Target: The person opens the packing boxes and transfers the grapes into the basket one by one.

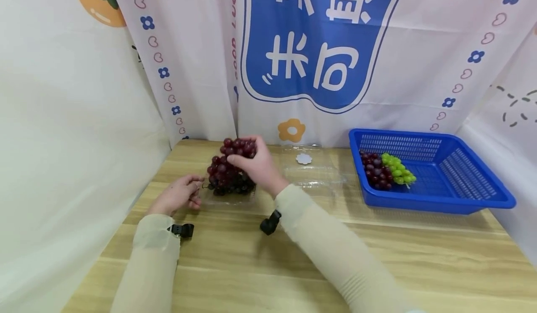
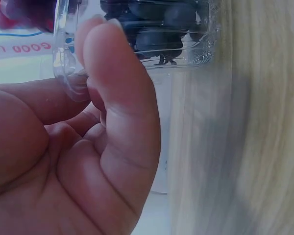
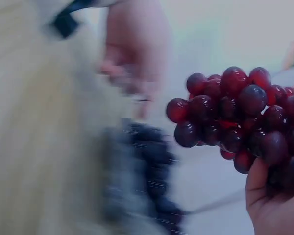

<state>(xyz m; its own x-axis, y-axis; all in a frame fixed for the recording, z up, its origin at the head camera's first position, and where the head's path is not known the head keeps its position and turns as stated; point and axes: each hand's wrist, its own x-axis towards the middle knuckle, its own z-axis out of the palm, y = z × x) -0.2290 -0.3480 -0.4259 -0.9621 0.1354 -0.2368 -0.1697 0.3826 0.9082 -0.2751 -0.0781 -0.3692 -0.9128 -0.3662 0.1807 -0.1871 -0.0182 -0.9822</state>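
Grapes (image 3: 228, 115) in one bunch: round, smooth, glossy, deep red with translucent edges. Position: raised over the box (image 2: 202, 58), toward its 12 o'clock side. Right hand (image 1: 258, 164): thumb and fingers clamped on the grapes. In the right wrist view, a gap separates the grapes from the dark bunch (image 1: 235, 189), one cluster of round, near-black berries inside the box.

Box: one, clear thin plastic, glossy, resting on the counter (image 1: 235, 266). Left hand (image 1: 178, 195), at the box's 9 o'clock: thumb and finger pinched together on the rim.

Shell (image 1: 310, 175): one, clear ridged plastic, at 3 o'clock from the box. It carries one label (image 1: 304, 159), white and scalloped. Whether the shell joins the box cannot be told.

Basket (image 1: 440, 204): one, blue plastic, rectangular, walls pierced with fine slots, at 3 o'clock beyond the shell. Contents: two bunches, side by side toward its 9 o'clock end. The red bunch (image 1: 376, 170) has round, dark berries; the green bunch (image 1: 398, 169), at its 3 o'clock, has bright, glossy berries.

Counter: pale wood-grain surface. Sleeves (image 1: 147, 257): two, cream fabric.
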